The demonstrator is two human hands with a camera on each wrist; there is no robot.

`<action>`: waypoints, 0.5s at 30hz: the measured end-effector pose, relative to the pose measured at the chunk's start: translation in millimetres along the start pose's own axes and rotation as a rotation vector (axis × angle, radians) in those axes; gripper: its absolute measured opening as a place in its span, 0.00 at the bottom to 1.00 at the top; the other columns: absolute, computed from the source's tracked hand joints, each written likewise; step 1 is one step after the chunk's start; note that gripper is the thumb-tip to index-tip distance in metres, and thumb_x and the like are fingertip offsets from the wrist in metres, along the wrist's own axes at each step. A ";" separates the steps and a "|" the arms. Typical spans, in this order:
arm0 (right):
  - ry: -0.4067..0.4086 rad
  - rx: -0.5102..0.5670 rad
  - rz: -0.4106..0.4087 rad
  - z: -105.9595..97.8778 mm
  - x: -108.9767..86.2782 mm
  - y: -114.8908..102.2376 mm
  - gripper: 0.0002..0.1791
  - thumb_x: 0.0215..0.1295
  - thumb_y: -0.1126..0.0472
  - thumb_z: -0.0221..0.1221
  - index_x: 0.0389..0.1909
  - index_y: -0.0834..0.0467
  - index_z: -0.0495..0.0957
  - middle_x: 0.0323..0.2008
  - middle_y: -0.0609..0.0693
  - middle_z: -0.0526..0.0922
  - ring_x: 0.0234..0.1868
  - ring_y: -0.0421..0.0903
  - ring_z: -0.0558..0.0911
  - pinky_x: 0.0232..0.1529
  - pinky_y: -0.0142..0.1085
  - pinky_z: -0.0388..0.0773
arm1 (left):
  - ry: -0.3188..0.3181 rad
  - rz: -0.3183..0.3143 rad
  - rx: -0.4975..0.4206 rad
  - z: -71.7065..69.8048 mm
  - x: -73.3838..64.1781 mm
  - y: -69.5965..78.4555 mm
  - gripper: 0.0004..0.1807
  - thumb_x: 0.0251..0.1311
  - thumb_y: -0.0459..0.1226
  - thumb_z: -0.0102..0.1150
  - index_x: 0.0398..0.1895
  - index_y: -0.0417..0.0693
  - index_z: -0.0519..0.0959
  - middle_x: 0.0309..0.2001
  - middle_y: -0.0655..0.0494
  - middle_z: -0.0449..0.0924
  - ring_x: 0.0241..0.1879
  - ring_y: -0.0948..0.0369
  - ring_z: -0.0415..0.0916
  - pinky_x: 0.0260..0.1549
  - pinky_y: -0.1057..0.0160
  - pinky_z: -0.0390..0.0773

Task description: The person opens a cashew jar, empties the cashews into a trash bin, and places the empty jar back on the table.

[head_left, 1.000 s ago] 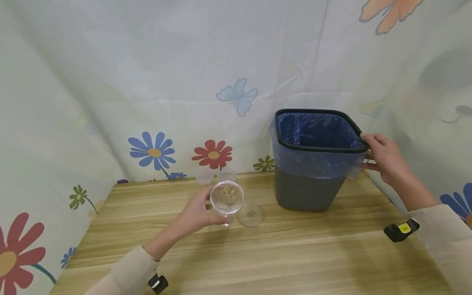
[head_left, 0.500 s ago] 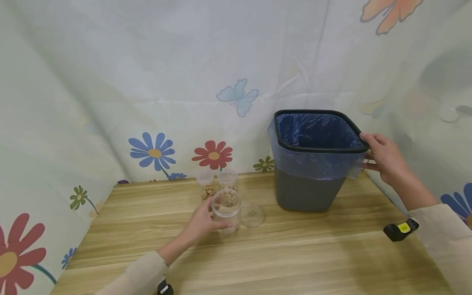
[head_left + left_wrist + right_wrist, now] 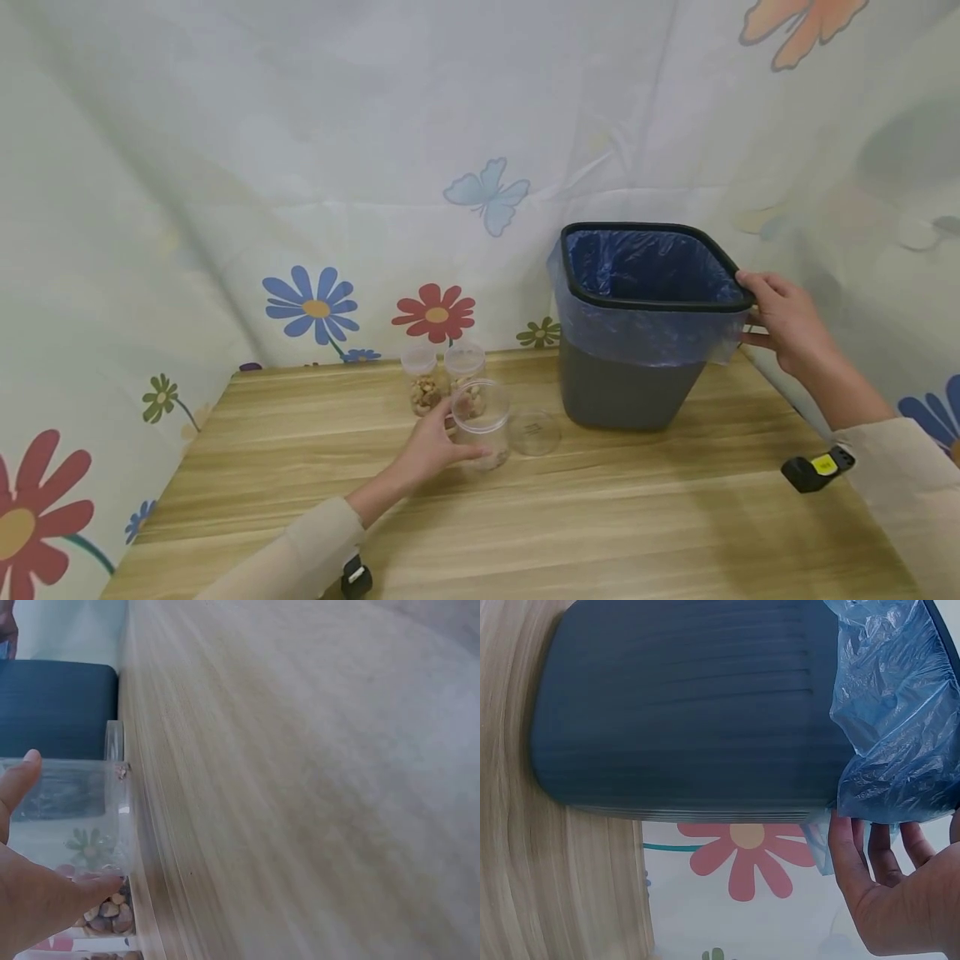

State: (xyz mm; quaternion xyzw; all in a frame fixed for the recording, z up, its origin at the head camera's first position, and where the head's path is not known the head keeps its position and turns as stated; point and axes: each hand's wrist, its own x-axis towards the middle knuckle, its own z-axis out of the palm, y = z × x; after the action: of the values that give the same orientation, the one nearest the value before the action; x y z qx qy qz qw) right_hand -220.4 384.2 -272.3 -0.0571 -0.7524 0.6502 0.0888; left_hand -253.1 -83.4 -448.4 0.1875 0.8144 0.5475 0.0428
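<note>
My left hand [image 3: 435, 446] grips a clear, lidless jar [image 3: 483, 437] from its left side, thumb at the front and fingers behind. The jar stands upright on the table, with a few small bits near its base. Just right of it a clear round lid [image 3: 536, 435] lies flat. Behind the hand are two lidded jars, a left jar [image 3: 424, 393] and a right jar [image 3: 465, 360], with nut-like pieces inside. My right hand [image 3: 787, 321] holds the far-right rim of a grey trash bin [image 3: 633, 392], thumb at the black rim and fingers below, near the blue liner bag [image 3: 900, 712].
The wood-grain table [image 3: 600, 517] ends against a pale flowered curtain [image 3: 360, 167] at the back and sides. The bin stands at the back right, its mouth upward. The two lidded jars stand near the table's back edge.
My left hand has brought the lidless jar down onto the table and slightly right, uncovering more of the jars behind. The right hand and bin stay put.
</note>
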 end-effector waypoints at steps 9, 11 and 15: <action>0.001 -0.010 0.001 0.5 -1.4 1.1 0.20 0.73 0.40 0.55 0.52 0.51 0.72 0.36 0.37 0.78 0.35 0.32 0.84 0.33 0.30 0.84 | -0.029 0.011 -0.014 4.1 1.7 -0.1 0.50 0.47 0.38 0.82 0.73 0.36 0.65 0.68 0.35 0.70 0.66 0.34 0.68 0.60 0.42 0.74; 0.003 -0.030 0.003 0.8 -0.8 0.7 0.19 0.74 0.40 0.54 0.52 0.49 0.72 0.38 0.38 0.76 0.35 0.31 0.83 0.33 0.30 0.83 | -0.028 0.014 -0.009 4.2 2.2 0.7 0.50 0.47 0.38 0.82 0.73 0.36 0.65 0.68 0.35 0.70 0.66 0.35 0.68 0.60 0.43 0.74; 0.010 -0.077 0.008 0.7 -0.4 -0.5 0.17 0.75 0.39 0.52 0.52 0.47 0.71 0.41 0.38 0.74 0.36 0.29 0.81 0.34 0.28 0.83 | -0.036 0.030 -0.011 5.5 3.7 2.6 0.49 0.47 0.37 0.82 0.72 0.36 0.65 0.67 0.35 0.71 0.66 0.35 0.70 0.60 0.43 0.74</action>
State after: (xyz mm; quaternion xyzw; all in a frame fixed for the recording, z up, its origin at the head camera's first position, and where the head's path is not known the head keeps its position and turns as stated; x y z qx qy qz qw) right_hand -220.1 383.3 -272.0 -0.0666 -0.7761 0.6208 0.0879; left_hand -254.4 -76.4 -447.7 0.2093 0.8075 0.5492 0.0505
